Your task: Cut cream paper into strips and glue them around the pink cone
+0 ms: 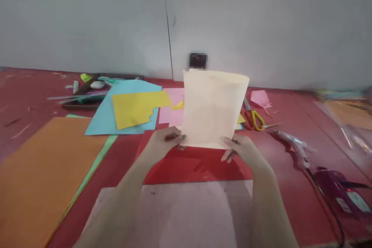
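Note:
A cream sheet of paper (213, 108) is held up in front of me, its upper edge curling at the right. My left hand (167, 141) pinches its lower left corner between thumb and fingers. At the lower right corner, my right hand (240, 147) grips the sheet the same way, some fingertips showing below the edge. Beneath both hands lies a red sheet (188, 168), and a pale pinkish sheet (186, 213) is nearer to me, partly covered by my forearms.
Left are orange sheets (58, 155), a blue sheet (100, 118) under a cut yellow piece (130, 110), and a dark tray of tools (84, 105). Right are yellow-handled scissors (257, 120), a glue gun (293, 143) with a cord, and a purple device (334, 186). A grey wall (101, 19) stands behind.

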{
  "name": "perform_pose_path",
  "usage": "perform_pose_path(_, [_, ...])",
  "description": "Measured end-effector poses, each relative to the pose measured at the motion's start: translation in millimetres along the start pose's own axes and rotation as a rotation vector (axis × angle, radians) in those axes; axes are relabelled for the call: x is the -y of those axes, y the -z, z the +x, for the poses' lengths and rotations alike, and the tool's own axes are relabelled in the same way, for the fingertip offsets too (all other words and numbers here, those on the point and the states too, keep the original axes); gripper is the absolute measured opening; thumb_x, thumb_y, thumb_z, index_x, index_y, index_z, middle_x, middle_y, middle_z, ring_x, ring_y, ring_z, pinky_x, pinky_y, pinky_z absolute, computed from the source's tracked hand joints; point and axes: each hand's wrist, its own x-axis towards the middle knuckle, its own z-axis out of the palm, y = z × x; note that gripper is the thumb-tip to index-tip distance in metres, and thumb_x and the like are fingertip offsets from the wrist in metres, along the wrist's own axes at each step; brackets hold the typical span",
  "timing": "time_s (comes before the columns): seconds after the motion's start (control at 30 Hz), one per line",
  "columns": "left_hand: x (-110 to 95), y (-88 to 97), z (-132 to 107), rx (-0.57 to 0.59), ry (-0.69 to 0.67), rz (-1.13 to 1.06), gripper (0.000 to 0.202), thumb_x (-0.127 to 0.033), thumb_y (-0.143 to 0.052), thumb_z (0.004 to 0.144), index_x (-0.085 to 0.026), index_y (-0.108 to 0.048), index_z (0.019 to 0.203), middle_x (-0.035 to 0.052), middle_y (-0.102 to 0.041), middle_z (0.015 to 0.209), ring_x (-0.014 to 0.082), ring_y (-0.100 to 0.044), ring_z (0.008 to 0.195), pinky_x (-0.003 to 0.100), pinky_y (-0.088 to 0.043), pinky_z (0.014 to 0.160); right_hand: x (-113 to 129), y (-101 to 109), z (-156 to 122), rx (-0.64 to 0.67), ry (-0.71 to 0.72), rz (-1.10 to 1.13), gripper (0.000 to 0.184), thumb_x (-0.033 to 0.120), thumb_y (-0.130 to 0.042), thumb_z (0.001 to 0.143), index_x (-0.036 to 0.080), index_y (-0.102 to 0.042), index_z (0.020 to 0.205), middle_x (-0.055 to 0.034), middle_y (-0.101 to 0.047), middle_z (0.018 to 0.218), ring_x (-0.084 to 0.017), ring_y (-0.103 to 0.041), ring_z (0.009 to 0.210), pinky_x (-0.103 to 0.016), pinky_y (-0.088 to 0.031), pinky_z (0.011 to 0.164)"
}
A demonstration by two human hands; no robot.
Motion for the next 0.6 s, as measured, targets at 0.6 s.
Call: perform_pose_path(0.6, [-14, -0.5, 2, -0.097, -0.022, 0.131, 0.022, -0.037, -0.06, 0.074, -0.018, -0.055, 0.063, -0.0034, -0.06, 0.057, 0.0116, -0.062, 0.057, 0.022, -0.05, 0.063, 3, 12, -1, -0.225, 0.145, 0.082, 0.034, 0.049, -0.055, 0.077, 0.02, -0.069, 0.088, -0.0036, -0.065, 0.076, -0.015, -0.058, 0.066, -0.025, -0.047, 0.055])
